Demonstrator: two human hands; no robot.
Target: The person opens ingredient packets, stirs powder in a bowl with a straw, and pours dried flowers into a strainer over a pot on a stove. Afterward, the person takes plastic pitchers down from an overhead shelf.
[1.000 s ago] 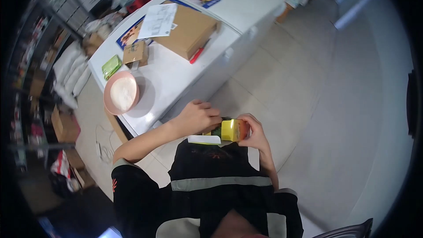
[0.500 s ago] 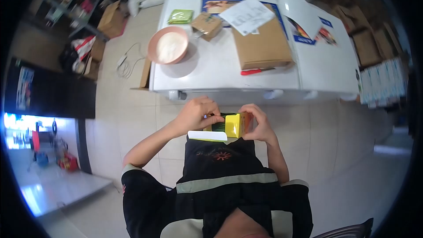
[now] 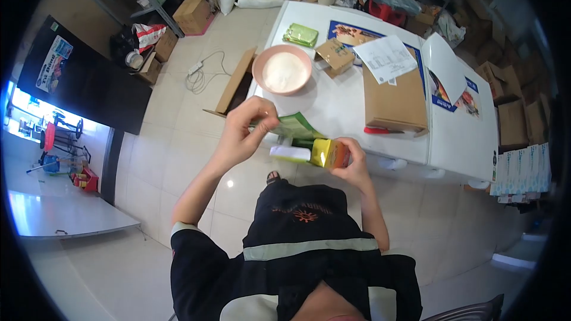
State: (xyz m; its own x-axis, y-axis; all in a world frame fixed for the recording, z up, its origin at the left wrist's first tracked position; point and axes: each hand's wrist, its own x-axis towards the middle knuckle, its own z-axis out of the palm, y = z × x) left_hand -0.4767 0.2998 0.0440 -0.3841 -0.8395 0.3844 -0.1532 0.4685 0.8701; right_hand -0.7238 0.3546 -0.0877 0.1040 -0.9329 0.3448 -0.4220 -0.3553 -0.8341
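My right hand (image 3: 352, 165) grips the orange end of a small yellow carton (image 3: 322, 152) from the side, thumb below and fingers over the top. The carton is open, with its pale flap (image 3: 290, 153) folded out toward the left. Up and to the left of it, my left hand (image 3: 248, 128) pinches the end of a green packet (image 3: 298, 125). That packet stretches from the fingertips across to just above the carton's opening; whether its far end is still inside I cannot tell. More green shows within the carton.
Ahead stands a white worktop (image 3: 333, 104). On it are a pink bowl (image 3: 282, 70) of white powder, a green pack (image 3: 301, 34), a brown packet (image 3: 335, 56), a cardboard box (image 3: 395, 104) under a paper sheet (image 3: 386, 58), and a red-handled tool (image 3: 383, 131).
My left hand has risen up and left from the carton's opening, drawing the green packet up with it. My right hand still holds the carton, now closer to the worktop. The view has turned.
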